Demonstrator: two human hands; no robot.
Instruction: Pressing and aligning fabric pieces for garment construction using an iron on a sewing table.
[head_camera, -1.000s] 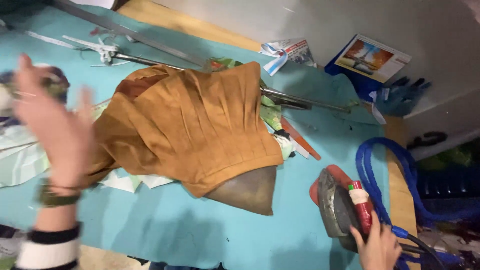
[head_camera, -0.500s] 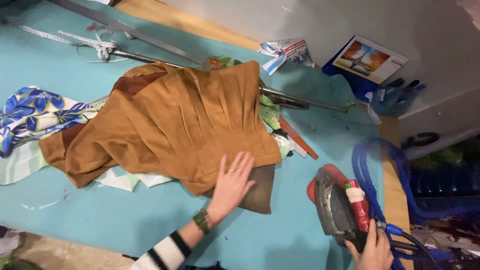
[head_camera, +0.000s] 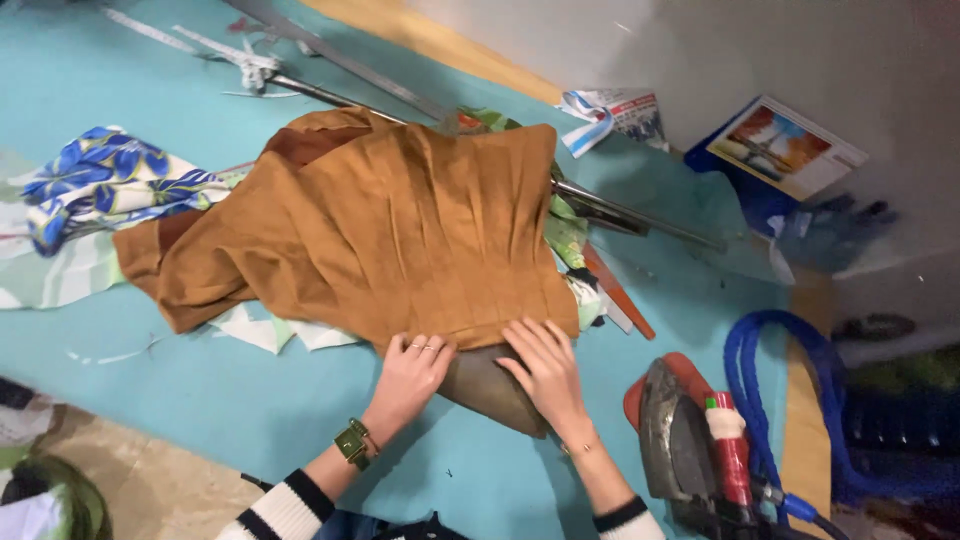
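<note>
Fingers (head_camera: 425, 348) of our left hand (head_camera: 408, 378) are lying spread and flat, pressing on the near hem of the brown garment (head_camera: 390, 225); they are gripping nothing. Our right hand (head_camera: 545, 370) is resting just beside it, fingers likewise open and flat, touching the same hem and the dark pressing pad (head_camera: 490, 385) that is poking out from under the cloth. Between the two hands the pad is showing as a dull wedge pointing toward the near side.

We are seeing the brown garment lying pleated across the middle of the teal table (head_camera: 150, 360), draped over the pad, with its bulk reaching far and left. A blue patterned cloth (head_camera: 110, 185) is lying at the garment's left, touching it, and pale fabric scraps (head_camera: 270, 330) are sticking out from under its near left edge.

Near right of our right hand, an iron (head_camera: 680, 445) is sitting on a red rest, apart from the garment, and a blue hose (head_camera: 790, 400) is looping beside it on the right. A long metal ruler (head_camera: 340, 62) is lying along the far side of the table, and a booklet (head_camera: 785, 145) is resting at the far right.
</note>
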